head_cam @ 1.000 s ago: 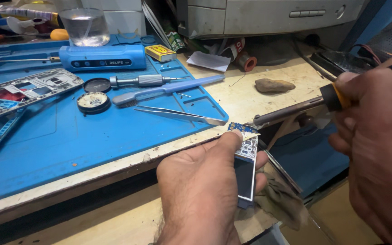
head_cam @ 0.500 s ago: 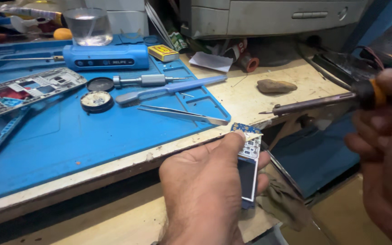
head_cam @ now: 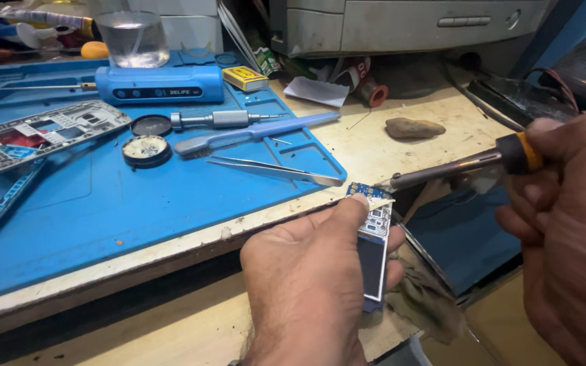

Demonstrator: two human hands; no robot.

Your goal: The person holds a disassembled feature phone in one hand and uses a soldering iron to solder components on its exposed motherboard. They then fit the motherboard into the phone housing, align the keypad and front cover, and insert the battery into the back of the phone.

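A blue mat (head_cam: pixel 103 217) covers the left part of the worktop (head_cam: pixel 408 146) and serves as the reference for all positions. At the mat's far left edge lies a stripped phone frame (head_cam: pixel 42 135). Toward the mat's back edge stand a clear glass beaker (head_cam: pixel 132 37) and, in front of it, a blue tool block (head_cam: pixel 159 83). Near the mat's middle sit a round tin (head_cam: pixel 146 150) and its dark lid (head_cam: pixel 151 125), with a metal screwdriver (head_cam: pixel 222 120) and a blue brush (head_cam: pixel 256 133) lying just to the right of them. Metal tweezers (head_cam: pixel 276 171) lie near the mat's right front corner. Off the mat's front right corner, the left hand (head_cam: pixel 313 285) holds a small circuit board (head_cam: pixel 374 234) above the worktop edge; the grip is closed on the board, thumb pressed on its upper face and fingers wrapped under it. Right of the mat, on bare worktop, rests a brown stone (head_cam: pixel 413 127). Further right, the right hand (head_cam: pixel 568 230) is clenched around the orange-and-black handle of a soldering iron (head_cam: pixel 456 167). The iron's metal barrel points left toward the mat, and its tip sits at the top corner of the circuit board; actual contact cannot be confirmed.
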